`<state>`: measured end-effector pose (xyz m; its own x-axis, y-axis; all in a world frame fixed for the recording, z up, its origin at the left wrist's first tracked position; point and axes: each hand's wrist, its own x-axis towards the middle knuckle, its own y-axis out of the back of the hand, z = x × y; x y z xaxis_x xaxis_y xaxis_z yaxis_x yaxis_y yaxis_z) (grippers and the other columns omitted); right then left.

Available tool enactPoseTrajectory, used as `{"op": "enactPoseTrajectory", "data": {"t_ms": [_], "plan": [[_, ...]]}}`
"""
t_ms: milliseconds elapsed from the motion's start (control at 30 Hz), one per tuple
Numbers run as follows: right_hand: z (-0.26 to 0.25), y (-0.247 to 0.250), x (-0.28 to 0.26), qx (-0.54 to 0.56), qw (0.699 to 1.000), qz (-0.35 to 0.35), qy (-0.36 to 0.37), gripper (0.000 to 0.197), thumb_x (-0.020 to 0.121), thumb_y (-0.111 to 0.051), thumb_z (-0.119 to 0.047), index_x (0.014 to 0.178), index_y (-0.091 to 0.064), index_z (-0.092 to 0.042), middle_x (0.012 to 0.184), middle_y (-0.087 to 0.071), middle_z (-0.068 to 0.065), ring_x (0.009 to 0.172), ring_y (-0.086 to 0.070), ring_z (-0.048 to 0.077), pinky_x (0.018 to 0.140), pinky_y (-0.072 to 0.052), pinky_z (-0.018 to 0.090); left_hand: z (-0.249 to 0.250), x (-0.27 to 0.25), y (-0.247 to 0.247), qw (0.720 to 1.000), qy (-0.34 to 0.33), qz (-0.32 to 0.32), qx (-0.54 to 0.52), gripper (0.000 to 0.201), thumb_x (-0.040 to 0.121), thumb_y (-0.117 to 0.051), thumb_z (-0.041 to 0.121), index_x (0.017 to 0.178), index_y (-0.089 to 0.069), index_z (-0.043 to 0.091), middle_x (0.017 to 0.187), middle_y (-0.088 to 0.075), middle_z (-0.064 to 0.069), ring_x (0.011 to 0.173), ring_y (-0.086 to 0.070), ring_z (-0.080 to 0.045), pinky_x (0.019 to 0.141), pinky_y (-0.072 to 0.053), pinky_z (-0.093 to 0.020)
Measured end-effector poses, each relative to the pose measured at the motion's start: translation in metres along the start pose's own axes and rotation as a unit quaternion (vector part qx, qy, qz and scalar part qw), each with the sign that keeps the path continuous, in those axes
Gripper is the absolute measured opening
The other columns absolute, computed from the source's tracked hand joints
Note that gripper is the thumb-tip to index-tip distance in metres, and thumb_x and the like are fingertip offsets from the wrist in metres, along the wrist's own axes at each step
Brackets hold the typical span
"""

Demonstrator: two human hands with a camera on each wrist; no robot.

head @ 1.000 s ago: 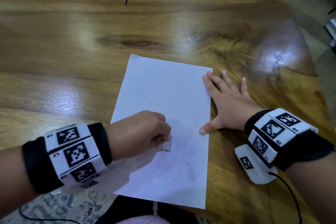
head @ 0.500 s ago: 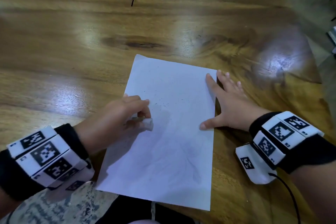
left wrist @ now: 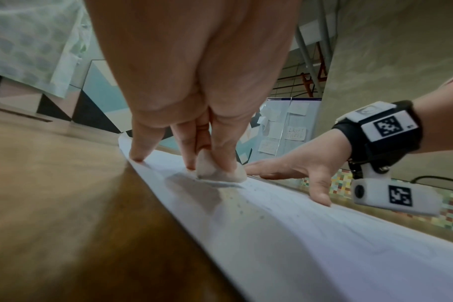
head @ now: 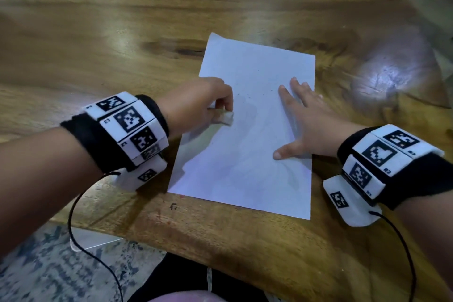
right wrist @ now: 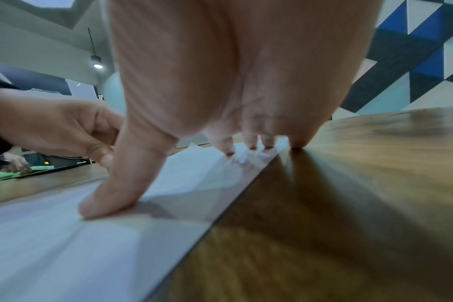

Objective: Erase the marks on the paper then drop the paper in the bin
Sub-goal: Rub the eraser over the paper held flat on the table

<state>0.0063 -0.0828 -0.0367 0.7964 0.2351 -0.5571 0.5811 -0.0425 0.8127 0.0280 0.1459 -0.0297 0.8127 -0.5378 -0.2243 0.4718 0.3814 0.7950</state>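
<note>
A white sheet of paper (head: 247, 144) lies on the wooden table (head: 98, 51), with faint pencil marks and eraser crumbs on its upper half. My left hand (head: 203, 103) pinches a small white eraser (head: 226, 118) and presses it on the sheet near its left edge. In the left wrist view the eraser (left wrist: 217, 170) sits between thumb and fingers on the paper (left wrist: 285, 224). My right hand (head: 304, 120) lies flat with spread fingers on the sheet's right edge. The right wrist view shows its thumb (right wrist: 111, 196) pressing the paper (right wrist: 65, 255). No bin is in view.
The table's near edge (head: 245, 247) runs just below the sheet, with a patterned floor (head: 49, 272) beyond it. Cables hang from both wrist cameras. In the right wrist view another person's hand (right wrist: 16, 165) handles green sheets far across the table.
My left hand with the eraser has moved from the lower middle of the sheet up toward its left edge. My right hand has slid further onto the sheet. The view has shifted.
</note>
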Motion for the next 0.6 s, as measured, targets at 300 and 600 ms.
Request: {"op": "enactPoseTrajectory", "data": {"t_ms": [300,600], "plan": [[-0.013,-0.003,0.001,-0.042,0.999,-0.023,-0.019,0.128,0.055,-0.065,-0.077,0.140,0.026,-0.046,0.150,0.036,0.013,0.139,0.030,0.032,0.116,0.008,0.051,0.011,0.007,0.003,0.998,-0.011,0.031,0.054,0.017,0.079,-0.066,0.028,0.093,-0.063,0.018,0.086,-0.055,0.006,0.081,-0.051,-0.016,0.072,-0.033,-0.026],[-0.016,-0.002,0.000,-0.049,0.998,-0.030,-0.027,0.128,0.055,-0.064,-0.078,0.140,0.026,-0.046,0.150,0.036,0.014,0.139,0.030,0.032,0.116,0.008,0.053,0.015,-0.005,-0.018,0.999,0.002,0.012,0.040,0.004,0.076,-0.068,0.014,0.079,-0.069,0.012,0.073,-0.058,0.003,0.072,-0.050,-0.015,0.054,-0.028,-0.021]]}}
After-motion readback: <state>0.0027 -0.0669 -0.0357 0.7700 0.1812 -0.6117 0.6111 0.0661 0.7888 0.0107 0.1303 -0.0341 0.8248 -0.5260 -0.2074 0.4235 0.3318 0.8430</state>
